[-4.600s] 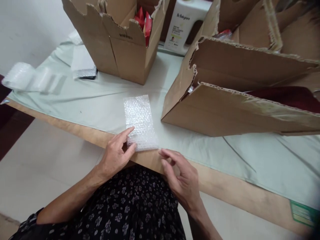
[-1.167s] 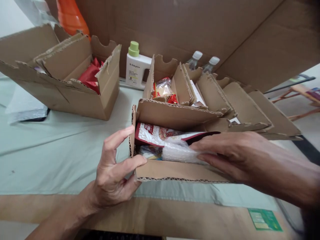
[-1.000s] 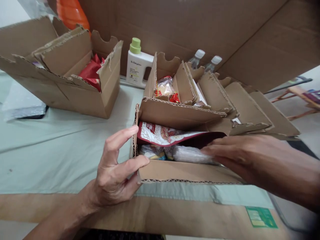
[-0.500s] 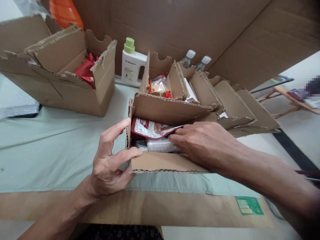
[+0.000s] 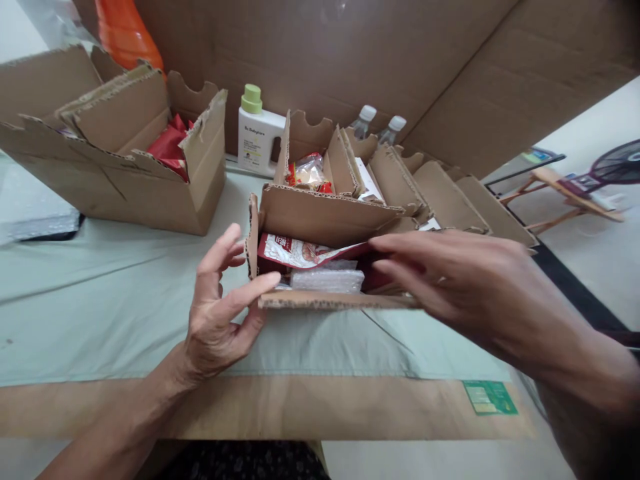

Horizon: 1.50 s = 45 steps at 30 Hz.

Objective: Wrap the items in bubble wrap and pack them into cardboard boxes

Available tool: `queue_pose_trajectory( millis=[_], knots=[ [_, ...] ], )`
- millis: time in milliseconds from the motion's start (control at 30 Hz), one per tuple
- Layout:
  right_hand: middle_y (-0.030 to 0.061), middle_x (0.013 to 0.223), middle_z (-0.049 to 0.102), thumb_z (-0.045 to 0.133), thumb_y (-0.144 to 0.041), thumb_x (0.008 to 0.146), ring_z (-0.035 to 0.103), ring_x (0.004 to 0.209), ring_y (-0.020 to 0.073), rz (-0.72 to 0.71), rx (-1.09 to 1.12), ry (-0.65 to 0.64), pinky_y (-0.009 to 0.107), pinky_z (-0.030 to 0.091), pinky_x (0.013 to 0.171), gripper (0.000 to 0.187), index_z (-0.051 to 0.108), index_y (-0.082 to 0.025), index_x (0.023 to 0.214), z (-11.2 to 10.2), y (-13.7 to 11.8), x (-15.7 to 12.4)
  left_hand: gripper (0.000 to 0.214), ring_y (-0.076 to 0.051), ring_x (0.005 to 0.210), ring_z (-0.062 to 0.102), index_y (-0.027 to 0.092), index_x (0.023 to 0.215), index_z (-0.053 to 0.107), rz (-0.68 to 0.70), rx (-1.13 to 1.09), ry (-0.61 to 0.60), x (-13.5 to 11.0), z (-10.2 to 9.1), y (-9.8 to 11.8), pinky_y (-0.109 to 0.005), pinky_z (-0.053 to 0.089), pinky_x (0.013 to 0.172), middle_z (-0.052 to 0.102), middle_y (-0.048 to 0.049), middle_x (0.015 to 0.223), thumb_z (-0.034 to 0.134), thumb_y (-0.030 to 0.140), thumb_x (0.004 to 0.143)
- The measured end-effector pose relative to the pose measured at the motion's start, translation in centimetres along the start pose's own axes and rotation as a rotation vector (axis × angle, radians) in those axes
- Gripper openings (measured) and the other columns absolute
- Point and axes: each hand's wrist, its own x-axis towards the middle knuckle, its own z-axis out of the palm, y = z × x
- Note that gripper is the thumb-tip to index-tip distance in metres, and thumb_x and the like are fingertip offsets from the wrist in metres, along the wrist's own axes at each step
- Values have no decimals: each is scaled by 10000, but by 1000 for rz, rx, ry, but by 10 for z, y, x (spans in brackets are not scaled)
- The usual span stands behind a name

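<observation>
A cardboard box section (image 5: 330, 212) lies in front of me. Inside it are a red and white printed pouch (image 5: 295, 251) and, nearer me, a bubble-wrapped item (image 5: 327, 280). My left hand (image 5: 220, 310) is at the box's left front corner, its thumb over the front edge and its index finger raised apart from the left wall. Over the right end of the box, my right hand (image 5: 450, 277) has its fingers stretched out by the pouch's right edge, slightly blurred. Whether its fingertips touch the pouch I cannot tell.
Behind stand more cardboard compartments (image 5: 395, 175) with packets, a white detergent bottle (image 5: 257, 140) and two clear bottles (image 5: 392, 130). At left is another cardboard box (image 5: 150, 200) holding a red packet (image 5: 170, 147). A fan (image 5: 620, 163) rests on a wooden stool at far right.
My right hand has come up and right, off the bubble-wrapped item, with its fingers straighter. My left index finger has left the box wall. The front flap now looks tilted more upright.
</observation>
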Motion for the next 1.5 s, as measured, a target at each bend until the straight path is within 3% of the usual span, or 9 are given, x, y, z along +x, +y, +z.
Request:
queue_pose_trajectory(
  millis=[167,333,600,833,933,1033,1200,1300,1500],
  knots=[
    [30,919,797,665,-406,986,698,717,194,527,192,404,335,566,682,157,749,-279,1024,4,7,-80,899,-334,1470,501,443,1633,306,-196,-155,113,-12,0,2,-499,519,1141,225,-56,1759,752,185,897],
    [93,1165,775,708,-500,900,707,797,217,579,577,239,387,613,732,463,685,-220,1269,60,1,-99,894,-341,1541,401,368,1664,237,-587,-218,-27,-28,-2,15,-562,415,1228,340,-102,1711,743,352,927],
    [113,948,760,617,-646,895,681,829,269,693,837,236,412,577,740,476,690,-185,988,113,-28,-86,673,-280,1334,611,235,1561,435,-753,-417,-135,-37,21,11,-451,506,1136,590,-134,1500,646,466,965],
    [114,1083,747,607,-425,983,700,989,292,423,834,329,417,596,853,290,696,-235,1183,96,-114,-105,464,-278,869,737,199,900,733,-1044,5,60,-119,-66,48,-360,609,826,756,-63,873,725,659,845],
    [110,1151,745,636,-415,974,692,1037,280,323,909,327,415,594,887,303,685,-231,1210,96,-128,-62,509,-261,1025,721,219,1155,711,-975,-44,166,-107,-99,39,-329,582,929,766,-66,1102,801,586,814],
    [89,992,760,665,-493,936,690,870,251,390,970,332,368,587,740,308,703,-209,1049,94,-114,-36,550,-240,1118,691,223,1298,645,-826,-101,256,-69,-87,31,-323,546,1000,731,-70,1218,795,509,854],
    [32,737,702,687,-468,931,604,594,192,623,733,421,301,481,525,253,696,-215,946,70,-95,-100,532,-290,1236,659,190,1368,627,-750,-241,64,-60,-36,55,-409,533,1083,710,-122,1292,719,470,925],
    [29,695,693,683,-455,941,575,530,185,612,669,387,299,444,472,240,695,-223,884,66,-104,-133,532,-304,1242,662,196,1389,628,-784,-236,23,-78,-36,66,-392,571,1030,723,-133,1286,708,455,932],
    [114,1035,786,674,-549,925,711,858,267,548,877,377,385,586,746,391,717,-194,1084,89,-108,-77,482,-284,1259,647,196,1321,640,-791,-151,132,-74,-60,47,-396,509,1100,713,-108,1283,712,470,930]
  ],
)
